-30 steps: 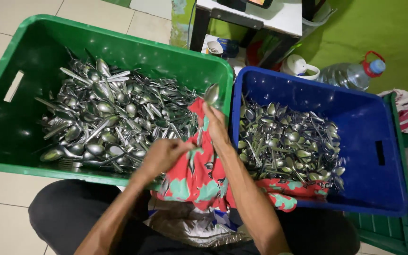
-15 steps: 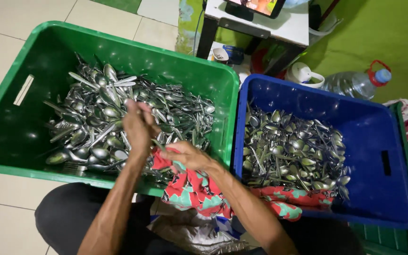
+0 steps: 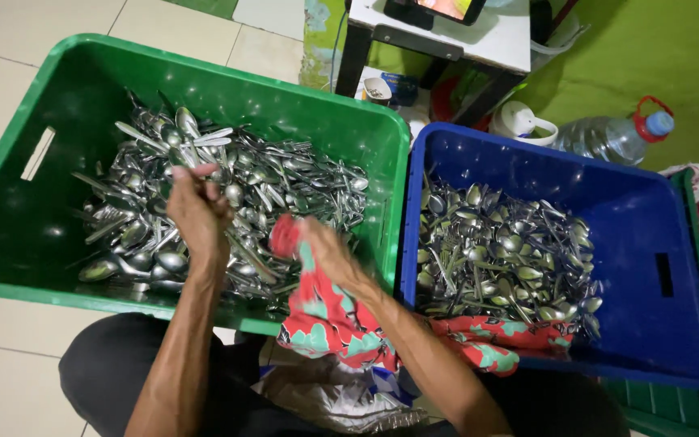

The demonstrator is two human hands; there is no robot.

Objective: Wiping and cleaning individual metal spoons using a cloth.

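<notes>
A pale tiled floor [image 3: 10, 81] carries a green crate [image 3: 228, 89] of spoons. Touching its right side stands a blue crate [image 3: 649, 202], also holding spoons. Behind the blue crate sit a white jug [image 3: 519, 123] and a water bottle [image 3: 608, 137] on a green mat [image 3: 649, 48].

Spoons [image 3: 228, 210] in the green crate [image 3: 228, 89]: shiny metal, mirror-bright w/ glints. Crate itself smooth glossy plastic, same for the blue crate [image 3: 649, 210]. Red-and-teal cloth [image 3: 325, 320] is soft, matt, printed fabric. Water bottle [image 3: 608, 137] is clear plastic, glossy. Floor tiles [image 3: 10, 65] pale, smooth, slight sheen.
</notes>
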